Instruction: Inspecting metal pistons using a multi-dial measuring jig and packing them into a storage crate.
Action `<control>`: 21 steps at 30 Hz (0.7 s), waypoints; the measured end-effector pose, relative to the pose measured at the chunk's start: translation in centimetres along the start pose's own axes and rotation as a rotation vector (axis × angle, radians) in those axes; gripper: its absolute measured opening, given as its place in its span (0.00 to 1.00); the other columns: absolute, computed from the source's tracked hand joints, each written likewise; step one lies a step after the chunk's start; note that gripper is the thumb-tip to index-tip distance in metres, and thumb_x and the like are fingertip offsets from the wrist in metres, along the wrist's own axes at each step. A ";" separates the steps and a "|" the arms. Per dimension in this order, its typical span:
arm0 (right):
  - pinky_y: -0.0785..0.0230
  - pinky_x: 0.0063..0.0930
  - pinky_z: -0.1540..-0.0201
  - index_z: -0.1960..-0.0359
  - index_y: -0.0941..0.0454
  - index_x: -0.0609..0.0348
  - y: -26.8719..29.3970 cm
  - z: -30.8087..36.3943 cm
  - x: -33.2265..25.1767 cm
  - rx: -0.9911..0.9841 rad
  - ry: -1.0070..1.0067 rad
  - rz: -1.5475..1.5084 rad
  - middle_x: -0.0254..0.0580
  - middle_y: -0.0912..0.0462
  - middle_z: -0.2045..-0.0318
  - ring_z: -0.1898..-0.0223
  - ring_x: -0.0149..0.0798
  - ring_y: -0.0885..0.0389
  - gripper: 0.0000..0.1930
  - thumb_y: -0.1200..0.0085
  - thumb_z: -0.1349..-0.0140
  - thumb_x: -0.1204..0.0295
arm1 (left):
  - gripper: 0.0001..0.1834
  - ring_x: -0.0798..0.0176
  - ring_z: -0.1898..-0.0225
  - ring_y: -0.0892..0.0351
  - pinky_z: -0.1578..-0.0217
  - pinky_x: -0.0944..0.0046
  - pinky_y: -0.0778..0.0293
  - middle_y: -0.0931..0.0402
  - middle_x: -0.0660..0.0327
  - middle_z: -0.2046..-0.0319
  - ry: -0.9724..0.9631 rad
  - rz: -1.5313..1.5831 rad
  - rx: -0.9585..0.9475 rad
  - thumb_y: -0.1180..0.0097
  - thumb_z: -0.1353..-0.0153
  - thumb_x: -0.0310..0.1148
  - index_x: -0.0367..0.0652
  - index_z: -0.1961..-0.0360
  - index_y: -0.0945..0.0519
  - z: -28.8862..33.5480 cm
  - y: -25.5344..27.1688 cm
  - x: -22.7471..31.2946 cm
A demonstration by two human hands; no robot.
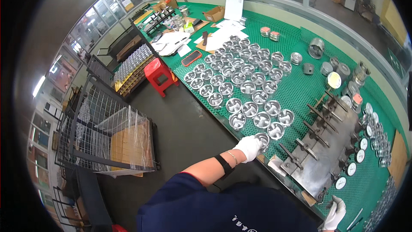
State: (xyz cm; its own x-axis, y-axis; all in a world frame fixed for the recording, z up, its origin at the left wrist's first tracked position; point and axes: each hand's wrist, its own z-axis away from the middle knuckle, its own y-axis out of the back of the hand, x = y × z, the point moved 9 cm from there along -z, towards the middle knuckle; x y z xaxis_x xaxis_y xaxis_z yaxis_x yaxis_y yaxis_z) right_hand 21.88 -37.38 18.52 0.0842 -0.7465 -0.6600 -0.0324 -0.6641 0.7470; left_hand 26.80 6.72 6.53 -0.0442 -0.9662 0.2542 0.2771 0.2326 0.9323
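**Piston handled at the bench edge**

A piston [263,141] is grasped at its left side by the gloved left hand [250,149]. It is located at the near end of the group of pistons [237,77], on the green mat [307,83] side of the bench edge, beside the metal plate [332,146]. The glove's fingers are seen closed about the wall; their contact on the underside is hidden, and whether the mat is touched by the piston cannot be told. The right hand [337,213] is placed well apart, near the dials [340,183]; its fingers are bent, but whether anything is pinched between them cannot be told.

For sound handling, the outer wall is best held firmly, with the glove kept clear of the open hollow. Knocks against the nearest neighbour [276,130] are best avoided by a straight, unhurried movement. As the bench edge is near, a secure hold is called for, since a slip could send the part to the floor. The plate's projecting bars [292,156] should be given ample clearance.
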 end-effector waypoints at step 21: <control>0.26 0.32 0.48 0.36 0.34 0.63 -2.4 -6.5 -8.2 -0.213 0.495 -0.284 0.48 0.20 0.54 0.53 0.40 0.19 0.32 0.43 0.47 0.81 | 0.25 0.69 0.60 0.22 0.61 0.67 0.23 0.22 0.58 0.55 -0.060 1.279 -0.299 0.40 0.40 0.37 0.35 0.45 0.26 3.9 13.4 18.4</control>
State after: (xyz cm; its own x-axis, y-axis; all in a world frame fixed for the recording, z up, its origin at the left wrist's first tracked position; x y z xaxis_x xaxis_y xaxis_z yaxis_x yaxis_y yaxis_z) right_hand 27.75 -29.37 22.63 0.5152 -0.3995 -0.7583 0.2552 -0.7731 0.5807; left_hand 25.97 -7.54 24.75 0.3659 -0.0751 0.9276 0.3550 0.9327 -0.0645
